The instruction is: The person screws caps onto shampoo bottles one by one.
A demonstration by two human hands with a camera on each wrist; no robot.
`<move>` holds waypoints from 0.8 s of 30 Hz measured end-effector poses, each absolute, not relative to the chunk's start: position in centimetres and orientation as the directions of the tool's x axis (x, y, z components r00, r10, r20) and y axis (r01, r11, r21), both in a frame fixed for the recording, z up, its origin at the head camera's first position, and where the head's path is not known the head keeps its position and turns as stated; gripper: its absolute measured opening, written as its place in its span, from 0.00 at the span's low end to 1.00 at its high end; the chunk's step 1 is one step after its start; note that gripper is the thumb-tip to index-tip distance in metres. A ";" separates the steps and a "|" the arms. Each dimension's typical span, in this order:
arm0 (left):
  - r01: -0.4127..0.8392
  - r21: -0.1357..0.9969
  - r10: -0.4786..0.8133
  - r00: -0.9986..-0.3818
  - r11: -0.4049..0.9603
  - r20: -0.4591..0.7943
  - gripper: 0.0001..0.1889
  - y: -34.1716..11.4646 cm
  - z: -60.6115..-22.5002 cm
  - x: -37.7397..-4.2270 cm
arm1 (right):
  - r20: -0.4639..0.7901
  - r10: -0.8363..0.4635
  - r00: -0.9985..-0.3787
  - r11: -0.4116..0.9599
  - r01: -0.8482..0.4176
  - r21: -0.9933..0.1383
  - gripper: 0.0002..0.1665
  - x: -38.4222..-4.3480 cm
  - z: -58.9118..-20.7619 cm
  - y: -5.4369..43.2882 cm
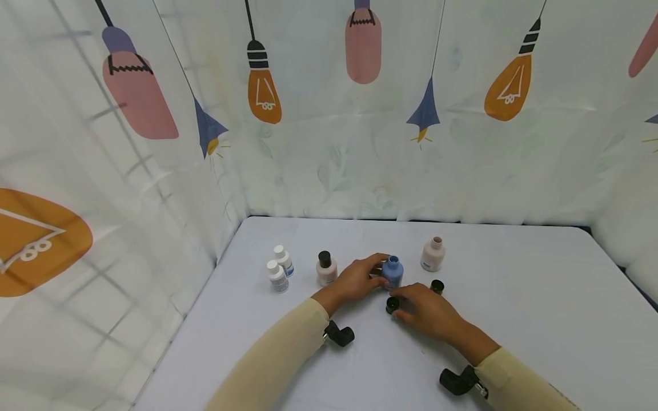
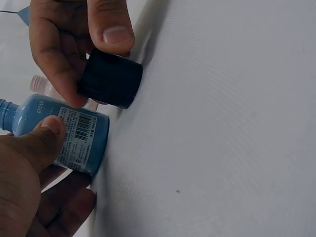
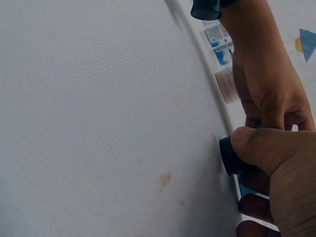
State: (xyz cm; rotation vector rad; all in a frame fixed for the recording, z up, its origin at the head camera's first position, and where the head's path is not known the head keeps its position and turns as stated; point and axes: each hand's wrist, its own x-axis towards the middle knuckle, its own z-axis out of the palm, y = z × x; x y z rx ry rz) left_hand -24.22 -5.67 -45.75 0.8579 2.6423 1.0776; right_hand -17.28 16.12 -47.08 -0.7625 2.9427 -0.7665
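Clock centred on the held bottle (image 1: pixel 393 273). Bottle gripped by the left hand (image 1: pixel 354 279), set at 8. Held cap (image 1: pixel 392 306) kept at 6, pinched by the right hand (image 1: pixel 429 311), set between 4 and 5. Second cap (image 1: pixel 437 285) seen at 4, partly hidden by that hand. Uncapped bottle (image 1: pixel 433 257) placed at 2. Capped bottle (image 1: pixel 326 273) found at 9; two small bottles (image 1: pixel 278 279) spaced farther out at 9. These bottles borne on the table (image 1: pixel 514 285), backed at 12 by a cloth wall (image 1: pixel 411 171).

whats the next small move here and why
Perhaps the right hand should raise the black cap to the blue bottle: it pinches that cap close beside the bottle, which the left hand holds upright and uncapped.
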 end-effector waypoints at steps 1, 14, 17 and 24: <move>0.449 0.685 0.566 -0.822 0.573 0.065 0.29 -5.7 -45.7 -24.2 | 0.108 -0.455 -0.884 0.765 -0.449 -0.461 0.25 -17.3 -47.0 16.1; 0.453 0.722 0.580 -0.810 0.523 0.088 0.28 -6.6 -45.9 -23.0 | 0.088 -0.415 -0.905 0.772 -0.402 -0.493 0.22 -17.1 -45.9 16.7; 0.467 0.724 0.595 -0.798 0.507 0.098 0.28 -6.8 -46.0 -22.6 | 0.102 -0.416 -0.904 0.773 -0.411 -0.483 0.21 -16.9 -45.5 17.1; 0.479 0.725 0.611 -0.785 0.494 0.103 0.28 -7.3 -45.9 -21.5 | 0.097 -0.407 -0.908 0.770 -0.399 -0.498 0.22 -16.7 -44.5 18.4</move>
